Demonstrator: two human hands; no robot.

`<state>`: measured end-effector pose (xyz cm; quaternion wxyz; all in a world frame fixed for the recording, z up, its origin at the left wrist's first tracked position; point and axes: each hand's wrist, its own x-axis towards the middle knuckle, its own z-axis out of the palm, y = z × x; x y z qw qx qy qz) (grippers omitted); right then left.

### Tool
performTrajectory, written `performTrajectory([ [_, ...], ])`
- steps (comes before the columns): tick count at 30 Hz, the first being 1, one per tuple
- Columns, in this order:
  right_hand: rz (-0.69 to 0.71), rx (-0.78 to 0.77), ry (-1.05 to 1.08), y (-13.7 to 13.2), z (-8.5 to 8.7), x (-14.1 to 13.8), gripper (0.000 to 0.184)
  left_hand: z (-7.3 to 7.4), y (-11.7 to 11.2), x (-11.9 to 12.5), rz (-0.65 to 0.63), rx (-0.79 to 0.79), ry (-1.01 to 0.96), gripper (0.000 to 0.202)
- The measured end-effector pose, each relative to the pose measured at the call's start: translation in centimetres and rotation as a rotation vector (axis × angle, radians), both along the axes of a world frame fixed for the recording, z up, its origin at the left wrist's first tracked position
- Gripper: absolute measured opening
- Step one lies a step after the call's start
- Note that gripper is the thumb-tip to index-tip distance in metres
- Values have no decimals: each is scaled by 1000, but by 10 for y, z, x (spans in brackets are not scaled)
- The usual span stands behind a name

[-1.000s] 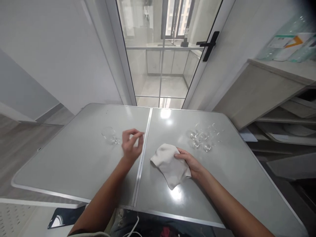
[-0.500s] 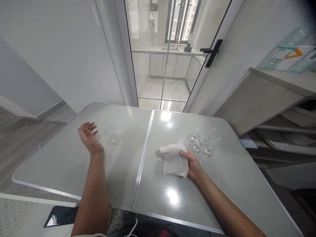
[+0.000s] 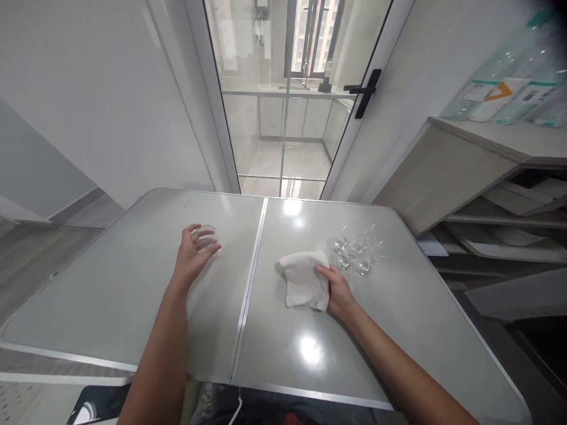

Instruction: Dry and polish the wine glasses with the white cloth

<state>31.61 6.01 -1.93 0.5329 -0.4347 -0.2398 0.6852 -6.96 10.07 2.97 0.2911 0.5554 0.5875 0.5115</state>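
My left hand [image 3: 191,260] reaches to a small clear glass [image 3: 204,238] lying on the left half of the grey table [image 3: 133,307], fingers curled around it. On the right half, my right hand [image 3: 336,289] grips a crumpled white cloth [image 3: 303,278] that rests on the tabletop. Just beyond the cloth stands a cluster of several clear stemmed glasses [image 3: 354,254].
A metal seam [image 3: 248,283] runs down the table's middle. A glass door [image 3: 283,94] with a black handle [image 3: 363,94] stands behind the table. Wooden shelving [image 3: 487,177] with papers and plastic packs is at the right.
My left hand swung out to the left, then came back and closed on the lone glass. My right hand drew the cloth together and kept hold of it.
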Motion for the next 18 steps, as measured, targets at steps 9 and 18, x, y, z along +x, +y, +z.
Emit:
performTrajectory([
  [9, -135, 434, -447, -17, 14, -10, 38, -18, -30, 128, -357, 277, 583, 54],
  [18, 360, 701, -728, -30, 15, -12, 74, -39, -41, 144, -552, 576, 813, 46],
])
